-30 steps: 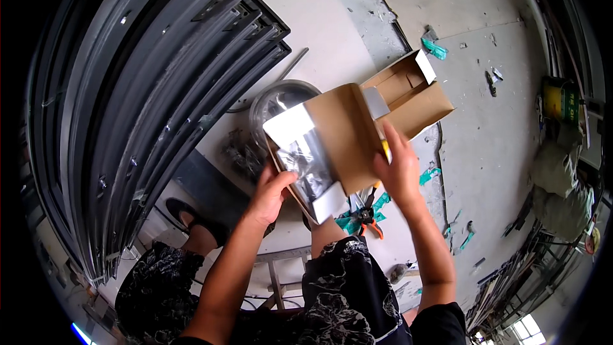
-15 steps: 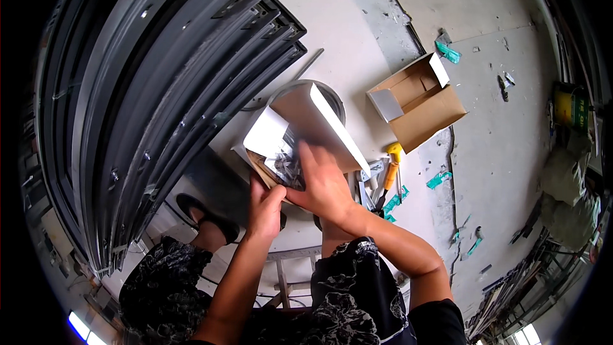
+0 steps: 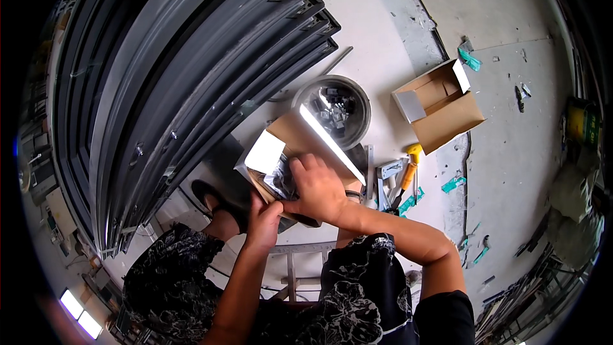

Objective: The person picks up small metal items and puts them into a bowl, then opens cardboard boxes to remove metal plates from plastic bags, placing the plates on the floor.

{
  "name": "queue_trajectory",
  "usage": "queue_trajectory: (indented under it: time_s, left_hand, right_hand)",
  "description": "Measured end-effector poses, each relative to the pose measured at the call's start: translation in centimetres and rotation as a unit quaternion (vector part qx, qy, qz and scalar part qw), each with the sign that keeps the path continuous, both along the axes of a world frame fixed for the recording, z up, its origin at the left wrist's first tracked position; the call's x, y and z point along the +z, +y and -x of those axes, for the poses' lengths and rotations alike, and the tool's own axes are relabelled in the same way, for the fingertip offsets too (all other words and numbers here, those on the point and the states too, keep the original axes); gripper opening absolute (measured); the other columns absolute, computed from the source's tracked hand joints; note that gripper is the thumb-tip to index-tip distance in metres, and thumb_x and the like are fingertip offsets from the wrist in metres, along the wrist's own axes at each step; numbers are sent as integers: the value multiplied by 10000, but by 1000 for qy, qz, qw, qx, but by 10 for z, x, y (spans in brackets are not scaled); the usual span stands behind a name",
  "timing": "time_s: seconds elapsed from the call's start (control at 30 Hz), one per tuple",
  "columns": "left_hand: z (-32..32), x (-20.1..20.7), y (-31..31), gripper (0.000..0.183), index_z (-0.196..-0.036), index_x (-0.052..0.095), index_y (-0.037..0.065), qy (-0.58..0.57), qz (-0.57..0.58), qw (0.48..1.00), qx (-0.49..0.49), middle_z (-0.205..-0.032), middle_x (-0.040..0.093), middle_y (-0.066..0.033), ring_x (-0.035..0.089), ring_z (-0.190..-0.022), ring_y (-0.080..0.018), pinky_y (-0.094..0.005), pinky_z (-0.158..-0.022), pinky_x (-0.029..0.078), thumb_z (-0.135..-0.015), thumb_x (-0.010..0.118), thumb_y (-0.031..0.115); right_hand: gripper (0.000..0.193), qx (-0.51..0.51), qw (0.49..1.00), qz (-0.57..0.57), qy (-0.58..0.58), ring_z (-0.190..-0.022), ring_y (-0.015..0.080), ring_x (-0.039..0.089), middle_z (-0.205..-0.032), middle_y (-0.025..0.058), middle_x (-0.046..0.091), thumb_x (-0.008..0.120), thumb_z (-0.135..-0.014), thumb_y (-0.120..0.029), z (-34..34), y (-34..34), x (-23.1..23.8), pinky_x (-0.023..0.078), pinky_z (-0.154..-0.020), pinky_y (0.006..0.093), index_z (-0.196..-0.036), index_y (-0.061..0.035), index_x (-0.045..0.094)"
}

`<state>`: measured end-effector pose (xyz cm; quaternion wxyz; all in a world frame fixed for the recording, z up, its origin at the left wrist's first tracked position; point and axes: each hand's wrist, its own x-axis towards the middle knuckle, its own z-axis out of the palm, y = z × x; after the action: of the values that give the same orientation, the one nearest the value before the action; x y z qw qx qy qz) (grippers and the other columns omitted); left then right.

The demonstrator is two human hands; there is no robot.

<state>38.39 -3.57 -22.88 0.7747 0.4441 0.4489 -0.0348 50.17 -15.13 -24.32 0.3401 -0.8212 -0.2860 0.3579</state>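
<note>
An open cardboard box (image 3: 290, 131), brown inside with white flaps, is tilted above my lap. My left hand (image 3: 263, 220) is closed on its near edge, the thumb on the outside and the other fingers partly hidden. Inside the box lie clear plastic bags (image 3: 278, 179) of dark parts. Across the box mouth reaches my right hand (image 3: 319, 188), its fingers stretched over the bags and its thumb apart near the left thumb. Just beyond the box stands a round bowl-like container (image 3: 366, 105) with small dark and metallic pieces (image 3: 335, 115) in it.
A stack of long dark grey frames (image 3: 185, 89) fills the left side. To the right sit another open cardboard box (image 3: 450, 112), a yellow-and-orange-handled tool (image 3: 410, 169) and metal brackets (image 3: 389, 169). Teal scraps (image 3: 453, 184) litter the floor around a long crack.
The box has shifted toward me, uncovering the round container and its pieces. My right fingers are drawn back a little over the bags. The whole view has shifted slightly.
</note>
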Motion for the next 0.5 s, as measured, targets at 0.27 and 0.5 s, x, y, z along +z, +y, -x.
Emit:
queue_trajectory:
  time_s: [0.27, 0.5]
  left_hand:
    - [23, -10, 12, 756, -1498, 174, 86, 16, 27, 999, -23, -1388, 398, -74, 437, -1221, -168, -275, -985, 378, -812, 442, -85]
    - [55, -35, 31, 579, -1375, 361, 66, 115, -18, 993, 29, -1261, 507, -97, 530, -1125, -215, -312, -909, 458, -822, 517, -6]
  right_hand:
    - [992, -58, 990, -64, 113, -1125, 408, 519, -1202, 270, 520, 820, -549, -357, 20, 14, -34, 433, -977, 410, -1354, 34, 393]
    - [793, -52, 826, -184, 530, -1058, 229, 557, -1136, 163, 594, 767, -706, -321, 14, 0, -40, 433, -928, 313, -1310, 78, 444]
